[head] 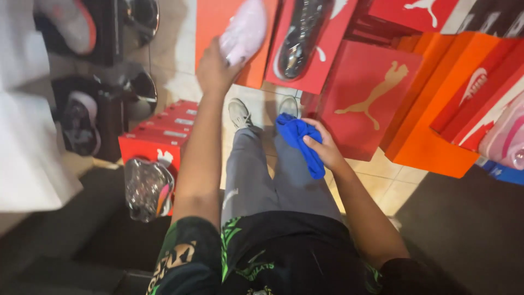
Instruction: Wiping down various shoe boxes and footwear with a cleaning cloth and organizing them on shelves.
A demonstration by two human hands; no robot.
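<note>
My left hand (214, 70) is raised ahead of me and grips a pale pink shoe (245, 30) by its heel end, holding it over an orange shoe box (218, 22). My right hand (325, 146) is lower and closed on a bunched blue cloth (299, 140), just in front of a red shoe box (365, 93). Below me are my grey trousers (262, 175) and light shoes on the tiled floor.
A dark shoe (303, 35) wrapped in clear film lies on a red box at top centre. Orange and red boxes (453, 109) stack at right with a pink shoe (505, 139). Red boxes (155, 139) and a wrapped shoe (146, 188) stand at left; black shelves with shoes (82, 117) are behind.
</note>
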